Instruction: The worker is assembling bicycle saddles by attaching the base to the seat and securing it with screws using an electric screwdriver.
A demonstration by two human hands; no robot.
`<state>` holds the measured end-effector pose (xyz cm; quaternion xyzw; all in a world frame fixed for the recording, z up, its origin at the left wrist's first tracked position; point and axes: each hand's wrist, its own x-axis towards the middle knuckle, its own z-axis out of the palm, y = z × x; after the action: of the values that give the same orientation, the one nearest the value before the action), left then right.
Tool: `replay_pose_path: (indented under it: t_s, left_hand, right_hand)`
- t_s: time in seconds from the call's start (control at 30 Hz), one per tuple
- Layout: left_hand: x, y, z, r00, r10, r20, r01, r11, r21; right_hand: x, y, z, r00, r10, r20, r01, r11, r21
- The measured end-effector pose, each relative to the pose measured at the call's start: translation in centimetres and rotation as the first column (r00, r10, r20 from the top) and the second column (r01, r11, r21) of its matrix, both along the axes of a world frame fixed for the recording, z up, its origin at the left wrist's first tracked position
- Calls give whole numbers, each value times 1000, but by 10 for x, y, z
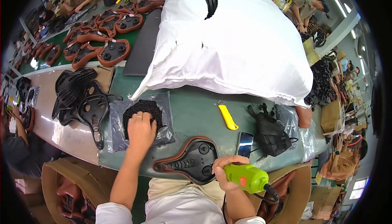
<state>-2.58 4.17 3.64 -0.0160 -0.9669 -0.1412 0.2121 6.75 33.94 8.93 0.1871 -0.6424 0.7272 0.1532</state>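
My left hand reaches into a pile of small black screws on a clear plastic bag. Its fingers are curled together, with the tips among the screws; anything pinched there is hidden. My right hand grips a lime-green electric screwdriver, whose cord leaves the rear end at the lower right. Between my hands, at the table's near edge, a brown-rimmed bicycle saddle lies with its black underside up and its narrow nose to the left. The screwdriver's front end is by the saddle's wide right end.
Black plastic saddle shells are stacked at left. A large white sack fills the far side. Right of centre lie a yellow utility knife, a phone and a black bag. Cardboard boxes flank me. Co-workers sit beyond.
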Motion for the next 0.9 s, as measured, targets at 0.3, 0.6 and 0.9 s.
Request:
replay_pose_path:
  t_s: [0.3, 0.6, 0.9]
  left_hand:
    - [2, -28, -24, 995, -66, 77, 72, 995, -76]
    - [3, -33, -20, 991, -71, 112, 59, 992, 108]
    - [12, -6, -9, 985, -171, -1, 168, 972, 166]
  right_hand:
    - [-7, -2, -14, 1000, 24, -17, -24, 999, -45]
    - [-12, 1, -10, 999, -47, -10, 47, 999, 16]
    - [-16, 6, -11, 997, -74, 11, 74, 995, -64]
